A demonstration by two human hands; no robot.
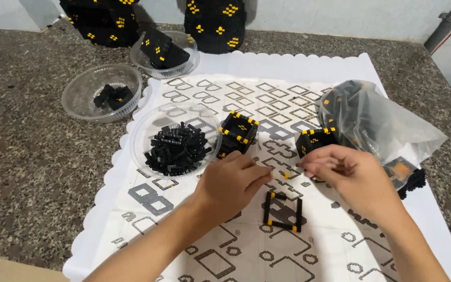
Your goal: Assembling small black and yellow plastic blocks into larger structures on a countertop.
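Both hands pinch tiny pieces: left hand (233, 183) and right hand (348, 175) meet above the square black-and-yellow brick frame (284, 211) (loose stock sorted in the clear plastic bowl (147, 122)).

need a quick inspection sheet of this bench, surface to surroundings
surface: speckled stone counter under a white scalloped patterned mat
job's things: flat square frame of black and yellow bricks; open black-yellow brick cube
clutter: clear plastic bowl of black bricks, two more bowls behind, clear plastic bag of bricks
grippers: left hand and right hand pinch small pieces, too small to tell
cables: nothing seen
surroundings: finished black brick blocks by the wall
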